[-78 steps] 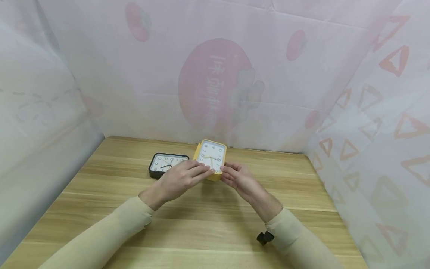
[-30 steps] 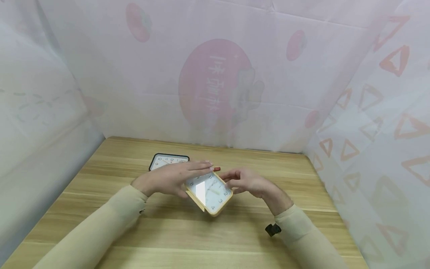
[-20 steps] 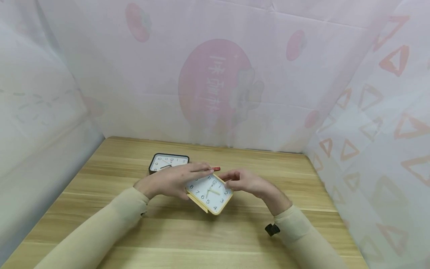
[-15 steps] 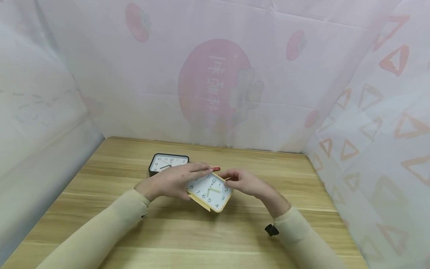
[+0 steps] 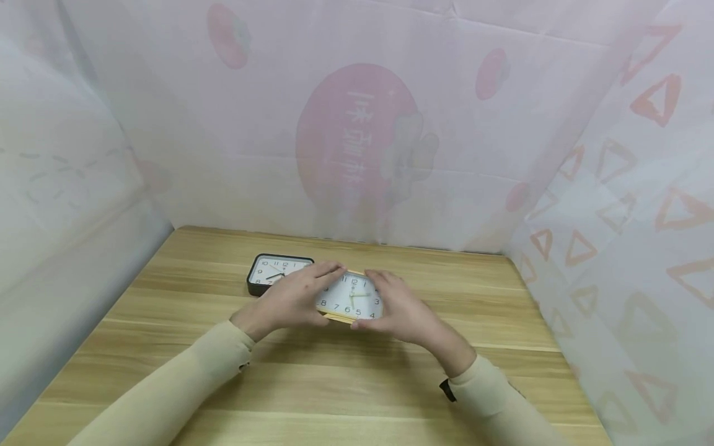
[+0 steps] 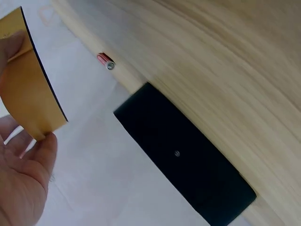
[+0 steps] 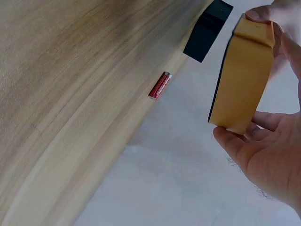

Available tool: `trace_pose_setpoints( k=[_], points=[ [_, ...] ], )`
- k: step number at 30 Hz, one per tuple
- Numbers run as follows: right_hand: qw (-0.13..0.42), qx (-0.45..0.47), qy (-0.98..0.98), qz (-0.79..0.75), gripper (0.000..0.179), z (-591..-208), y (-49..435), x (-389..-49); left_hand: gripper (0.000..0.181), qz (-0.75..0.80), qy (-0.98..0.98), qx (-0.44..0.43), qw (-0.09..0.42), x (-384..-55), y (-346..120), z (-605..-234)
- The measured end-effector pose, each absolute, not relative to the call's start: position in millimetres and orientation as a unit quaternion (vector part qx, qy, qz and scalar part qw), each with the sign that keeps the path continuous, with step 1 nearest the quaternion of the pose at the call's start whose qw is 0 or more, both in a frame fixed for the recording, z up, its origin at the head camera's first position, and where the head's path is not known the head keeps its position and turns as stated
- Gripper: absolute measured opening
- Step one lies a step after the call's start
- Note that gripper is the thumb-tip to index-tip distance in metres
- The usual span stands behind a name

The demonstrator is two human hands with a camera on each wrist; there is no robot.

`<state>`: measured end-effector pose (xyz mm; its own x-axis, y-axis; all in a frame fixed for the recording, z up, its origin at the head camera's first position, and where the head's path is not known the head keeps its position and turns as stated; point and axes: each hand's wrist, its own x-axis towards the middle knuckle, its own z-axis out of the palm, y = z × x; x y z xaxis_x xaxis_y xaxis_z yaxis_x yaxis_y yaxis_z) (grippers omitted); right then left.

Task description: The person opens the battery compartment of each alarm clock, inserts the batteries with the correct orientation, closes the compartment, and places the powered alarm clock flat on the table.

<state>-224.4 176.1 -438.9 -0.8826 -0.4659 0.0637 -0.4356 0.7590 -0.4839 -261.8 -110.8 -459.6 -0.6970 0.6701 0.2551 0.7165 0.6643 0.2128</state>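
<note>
Both hands hold a yellow-framed alarm clock (image 5: pixel 351 297) between them, its white face toward the head camera and its 12 at the top. My left hand (image 5: pixel 295 294) grips its left end, fingertips over the top edge and thumb low at the bottom. Around the right end curls my right hand (image 5: pixel 404 310), with fingers along the top and thumb at the bottom edge. In the right wrist view the clock's plain yellow side (image 7: pixel 247 75) shows, apart from the wooden table. Its back is hidden.
A black alarm clock (image 5: pixel 268 272) lies face up to the left, partly behind my left hand. A small red battery (image 7: pixel 160 85) lies on the wooden table (image 5: pixel 357 384), hidden in the head view. A printed cloth (image 5: pixel 251 155) hangs behind the table.
The yellow clock has turned from sideways, through a tilted pose, to nearly level. My right hand has shifted from its upper edge to its right end. The red battery came into head view, then got covered.
</note>
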Motion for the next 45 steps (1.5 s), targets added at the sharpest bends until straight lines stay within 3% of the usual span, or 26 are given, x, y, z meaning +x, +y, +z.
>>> trace_pose_setpoints(
  k=[5, 11, 19, 27, 45],
  points=[
    [0.005, -0.257, 0.948, -0.189, 0.130, -444.2, 174.6, -223.0, 0.118, -0.155, -0.918, -0.359, 0.067, -258.3, -103.8, -458.8],
    [-0.018, -0.262, 0.951, -0.162, 0.119, -448.2, 176.4, -228.5, 0.114, -0.169, -0.916, -0.358, 0.066, -256.1, -100.6, -458.1],
    [0.001, -0.249, 0.946, -0.207, 0.114, -450.1, 190.6, -244.9, 0.103, -0.196, -0.906, -0.370, 0.069, -258.9, -101.8, -459.3],
    [0.021, -0.237, 0.943, -0.231, 0.116, -452.3, 211.5, -260.1, 0.091, -0.214, -0.907, -0.361, 0.039, -257.0, -106.8, -458.1],
    [0.043, -0.205, 0.946, -0.247, 0.118, -463.3, 268.9, -295.5, 0.068, -0.209, -0.911, -0.353, 0.054, -258.9, -115.0, -462.3]
  ],
)
